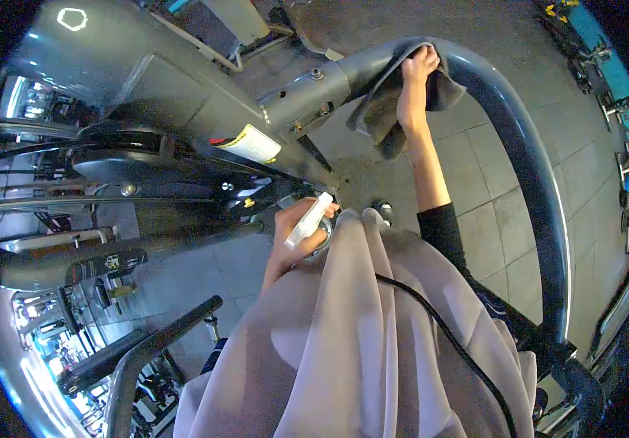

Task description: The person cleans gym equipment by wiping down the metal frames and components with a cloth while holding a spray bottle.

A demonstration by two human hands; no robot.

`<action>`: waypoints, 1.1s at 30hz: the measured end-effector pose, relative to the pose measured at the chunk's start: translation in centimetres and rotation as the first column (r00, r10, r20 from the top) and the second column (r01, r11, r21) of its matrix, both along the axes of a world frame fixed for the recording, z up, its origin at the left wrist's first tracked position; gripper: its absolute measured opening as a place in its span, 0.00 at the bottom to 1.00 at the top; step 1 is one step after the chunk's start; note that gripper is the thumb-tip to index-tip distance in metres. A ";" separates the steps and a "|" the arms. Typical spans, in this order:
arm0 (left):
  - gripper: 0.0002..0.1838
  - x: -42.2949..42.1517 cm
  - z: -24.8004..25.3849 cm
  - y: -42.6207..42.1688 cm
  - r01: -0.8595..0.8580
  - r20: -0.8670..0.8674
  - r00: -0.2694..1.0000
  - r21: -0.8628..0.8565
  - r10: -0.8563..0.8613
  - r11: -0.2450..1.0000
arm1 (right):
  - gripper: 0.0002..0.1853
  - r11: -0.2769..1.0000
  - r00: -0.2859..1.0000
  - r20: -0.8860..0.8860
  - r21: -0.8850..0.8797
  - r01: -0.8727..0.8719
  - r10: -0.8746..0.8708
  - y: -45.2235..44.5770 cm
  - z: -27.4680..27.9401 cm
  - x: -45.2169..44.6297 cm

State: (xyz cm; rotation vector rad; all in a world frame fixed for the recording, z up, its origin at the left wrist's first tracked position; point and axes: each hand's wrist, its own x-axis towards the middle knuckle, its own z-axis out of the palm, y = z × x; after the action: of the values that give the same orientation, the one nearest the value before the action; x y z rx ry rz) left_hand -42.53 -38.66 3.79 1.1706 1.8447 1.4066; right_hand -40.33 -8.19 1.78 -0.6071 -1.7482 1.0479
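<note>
Wrapped around a spray bottle (310,220), my left hand (294,232) is held low, close to the front of my clothing. The bottle's white trigger head shows above my fingers; most of its body is hidden by the hand. My right hand (421,64) is stretched forward and closed on a grey cloth (387,109). It presses the cloth over the top of a thick, dark, curved metal tube (504,87), and the cloth's loose ends hang down below the tube.
A large grey machine frame (146,80) with a white and yellow warning label (254,144) stands at the left. Black handlebars (161,336) rise at lower left. A black cable (446,328) runs across my draped clothing (329,328). Further equipment (624,164) lines the right edge.
</note>
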 end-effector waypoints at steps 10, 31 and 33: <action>0.17 -0.3 0.5 0.4 0.001 -0.018 1.000 -0.002 -0.001 1.000 | 0.42 0.980 0.981 0.011 0.043 -0.195 0.195 -6.4 -2.3 -0.6; 0.27 -1.0 0.5 4.2 -0.513 0.213 0.850 0.130 0.481 0.849 | 0.42 0.935 0.960 -0.021 0.232 -0.268 0.280 -10.4 -6.8 -1.3; 0.21 -1.7 -0.1 4.3 -0.519 0.112 0.855 0.148 0.507 0.842 | 0.39 0.970 0.987 -0.079 0.213 -0.118 0.138 -10.8 -6.4 -1.7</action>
State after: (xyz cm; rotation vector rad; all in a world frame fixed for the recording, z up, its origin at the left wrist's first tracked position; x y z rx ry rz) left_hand -44.19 -34.32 3.73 0.7048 2.1170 1.9053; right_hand -41.98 -19.03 -4.58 -0.3131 -1.8046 0.9496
